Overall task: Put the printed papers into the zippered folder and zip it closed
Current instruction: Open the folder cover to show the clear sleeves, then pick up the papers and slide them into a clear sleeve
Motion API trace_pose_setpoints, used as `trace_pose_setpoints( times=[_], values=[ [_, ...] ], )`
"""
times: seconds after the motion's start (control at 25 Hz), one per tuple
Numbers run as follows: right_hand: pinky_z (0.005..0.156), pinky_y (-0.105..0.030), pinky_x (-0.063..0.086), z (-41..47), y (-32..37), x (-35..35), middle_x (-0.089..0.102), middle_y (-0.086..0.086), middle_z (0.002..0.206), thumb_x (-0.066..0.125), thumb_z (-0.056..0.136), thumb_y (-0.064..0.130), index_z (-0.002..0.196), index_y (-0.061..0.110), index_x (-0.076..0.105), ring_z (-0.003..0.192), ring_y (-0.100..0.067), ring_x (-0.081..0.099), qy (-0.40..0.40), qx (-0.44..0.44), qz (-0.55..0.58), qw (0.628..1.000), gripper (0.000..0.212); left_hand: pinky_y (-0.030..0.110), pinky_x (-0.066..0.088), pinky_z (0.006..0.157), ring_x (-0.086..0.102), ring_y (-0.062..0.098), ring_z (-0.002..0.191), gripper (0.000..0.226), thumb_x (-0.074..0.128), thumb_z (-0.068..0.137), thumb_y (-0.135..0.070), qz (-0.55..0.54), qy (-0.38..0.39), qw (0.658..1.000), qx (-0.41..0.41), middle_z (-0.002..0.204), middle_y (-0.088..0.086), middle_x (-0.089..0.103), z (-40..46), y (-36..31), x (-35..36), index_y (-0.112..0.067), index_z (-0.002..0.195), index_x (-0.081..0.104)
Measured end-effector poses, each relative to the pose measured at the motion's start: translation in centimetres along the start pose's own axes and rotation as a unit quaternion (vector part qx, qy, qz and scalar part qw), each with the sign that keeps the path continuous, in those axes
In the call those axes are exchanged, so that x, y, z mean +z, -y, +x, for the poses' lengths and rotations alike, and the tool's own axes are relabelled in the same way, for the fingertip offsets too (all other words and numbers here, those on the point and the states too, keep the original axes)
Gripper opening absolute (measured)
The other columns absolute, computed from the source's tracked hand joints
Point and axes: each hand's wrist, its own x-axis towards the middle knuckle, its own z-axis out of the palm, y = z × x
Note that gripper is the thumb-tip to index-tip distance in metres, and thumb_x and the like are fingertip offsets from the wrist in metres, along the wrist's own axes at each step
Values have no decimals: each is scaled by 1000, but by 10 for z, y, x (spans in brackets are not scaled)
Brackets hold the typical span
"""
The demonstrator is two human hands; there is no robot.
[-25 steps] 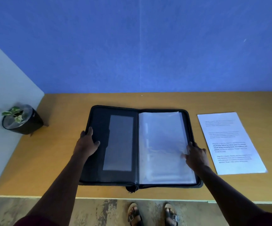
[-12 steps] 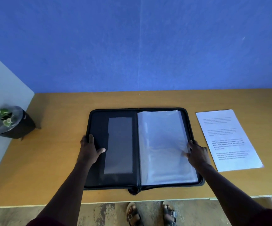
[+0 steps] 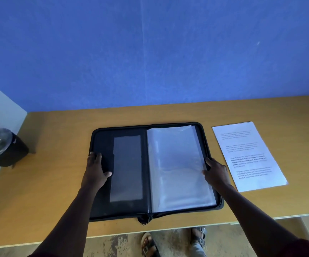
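- The wooden table [image 3: 57,182] stands against a blue wall [image 3: 150,52] and carries all the things.
- The black zippered folder [image 3: 101,141] lies open and flat in the middle of the table, with clear plastic sleeves [image 3: 177,167] on its right half and a clear pocket [image 3: 126,167] on its left half.
- The printed papers [image 3: 248,156] lie flat on the table, just right of the folder and not touching it.
- A black pot with a small plant [image 3: 3,149] stands at the left edge of the table.
- The left hand [image 3: 95,172] rests flat on the left half of the folder, fingers straight.
- The right hand [image 3: 217,173] rests on the right edge of the folder; its fingertips touch the sleeves, and it grips nothing.
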Motion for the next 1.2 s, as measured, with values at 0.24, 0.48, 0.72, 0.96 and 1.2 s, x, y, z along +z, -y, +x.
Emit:
trace_pose_setpoints(
  times=[0.24,0.48,0.72,0.96,1.2],
  values=[
    [86,-42,54,9,-13,-18,65,-12,127,55,84,8,131,16,62,113,-38,57,-78,7,61,995,48,40,39,111,15,23,153,72,62,94,-12,-9,-51,997,65,166,6,10,-9,-53,15,-12,156,24],
    [87,-42,53,30,-45,-48,62,-10,130,57,88,8,133,14,59,118,-35,52,-81,-2,48,996,45,39,35,114,35,27,145,70,60,95,-14,-53,-51,995,62,160,8,31,-13,-140,48,-9,155,25],
    [87,-41,51,54,-101,-80,57,-6,137,55,90,12,135,15,55,123,-32,49,-79,13,33,996,46,34,29,116,32,24,146,70,59,94,-13,-93,-29,991,89,160,7,31,-19,-244,95,-11,155,27],
    [91,-41,49,76,-161,-104,59,-10,136,57,89,10,134,12,55,122,-35,50,-87,23,37,995,46,33,31,116,29,18,148,68,58,95,-16,-86,-5,985,147,162,1,28,-30,-321,139,-17,156,26],
    [94,-44,45,92,-207,-120,56,-12,134,66,89,23,135,9,51,118,-36,48,-81,46,33,995,51,35,38,113,20,15,151,75,56,97,-26,0,47,971,233,166,0,12,-52,-386,184,-19,158,14]
  ],
)
